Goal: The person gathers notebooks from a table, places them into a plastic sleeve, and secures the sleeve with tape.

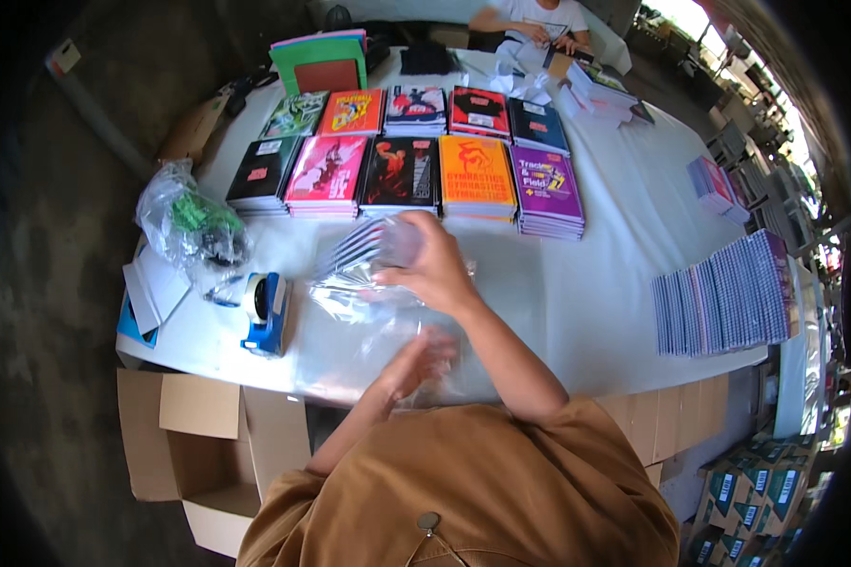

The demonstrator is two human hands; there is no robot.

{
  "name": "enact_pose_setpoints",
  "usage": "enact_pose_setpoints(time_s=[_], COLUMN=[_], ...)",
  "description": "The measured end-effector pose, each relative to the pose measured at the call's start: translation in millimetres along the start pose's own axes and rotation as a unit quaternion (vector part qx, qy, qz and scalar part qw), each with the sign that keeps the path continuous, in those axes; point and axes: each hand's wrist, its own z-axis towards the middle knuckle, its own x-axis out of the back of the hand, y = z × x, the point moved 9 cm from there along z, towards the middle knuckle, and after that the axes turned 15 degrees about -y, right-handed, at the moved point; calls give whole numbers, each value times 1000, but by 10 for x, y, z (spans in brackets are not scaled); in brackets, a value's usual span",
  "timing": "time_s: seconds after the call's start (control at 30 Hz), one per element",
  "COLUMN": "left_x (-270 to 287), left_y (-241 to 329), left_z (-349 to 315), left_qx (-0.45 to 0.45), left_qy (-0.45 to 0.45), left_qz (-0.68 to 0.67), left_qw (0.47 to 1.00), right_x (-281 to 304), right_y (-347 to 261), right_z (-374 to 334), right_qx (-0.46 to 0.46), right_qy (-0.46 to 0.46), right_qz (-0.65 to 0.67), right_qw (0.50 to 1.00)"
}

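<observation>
My right hand [433, 267] is closed round a small stack of notebooks [355, 253] in a clear plastic bag [345, 300]. The stack tilts over the middle of the table, its striped page edges toward the left. Nearer my body, my left hand [421, 364] is blurred, with its fingers stretched out and apart beside the loose end of the plastic. Whether it touches the film I cannot tell. Left of the bag stands a blue tape dispenser [267, 317] with a roll of tape [255, 298].
Notebook piles with colourful covers [478, 178] form two rows ahead. A long notebook row [723, 295] stands at right. Left lies a plastic bag with green contents [194, 217]; below gapes an open cardboard box [156, 463]. Another person [544, 24] works across the white-covered table [615, 312].
</observation>
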Motion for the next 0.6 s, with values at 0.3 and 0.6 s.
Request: enact_pose_setpoints(time_s=[0.3,0.6], left_x=[375,-738], left_y=[1580,2755], left_z=[-426,-603], left_qx=[-283,-483], left_qy=[210,285], left_qz=[335,562], left_qw=[874,609], right_x=[196,863], right_y=[561,-86], right_z=[-499,-147], right_qx=[84,211], right_qy=[-25,249], right_qz=[128,69], right_qw=[988,943])
